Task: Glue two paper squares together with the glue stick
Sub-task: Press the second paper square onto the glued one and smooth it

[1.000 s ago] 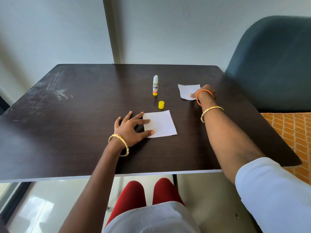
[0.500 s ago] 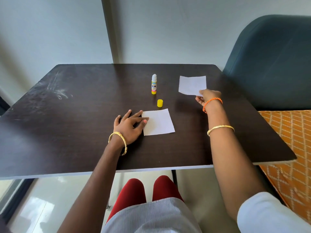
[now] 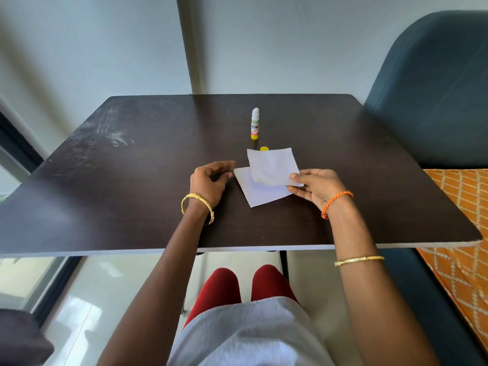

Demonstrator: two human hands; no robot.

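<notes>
One white paper square (image 3: 257, 192) lies flat on the dark table (image 3: 132, 180) near its middle. My right hand (image 3: 315, 187) pinches a second white paper square (image 3: 272, 166) by its near right corner and holds it over the first, partly covering it. My left hand (image 3: 210, 180) rests just left of the flat square, fingers loosely curled, holding nothing. The yellow glue stick (image 3: 255, 124) stands upright and uncapped behind the papers. Its yellow cap (image 3: 264, 148) peeks out behind the held square's far edge.
A dark teal chair (image 3: 433, 88) stands at the table's right side, with an orange patterned cushion (image 3: 464, 220) below it. A wall with a vertical post (image 3: 184, 43) rises behind the table. My red-clad knees (image 3: 245, 283) sit under the front edge.
My right hand has lifted the second square from the far right of the table and carried it toward me, over the first square. My left hand has slid off the first square and curled.
</notes>
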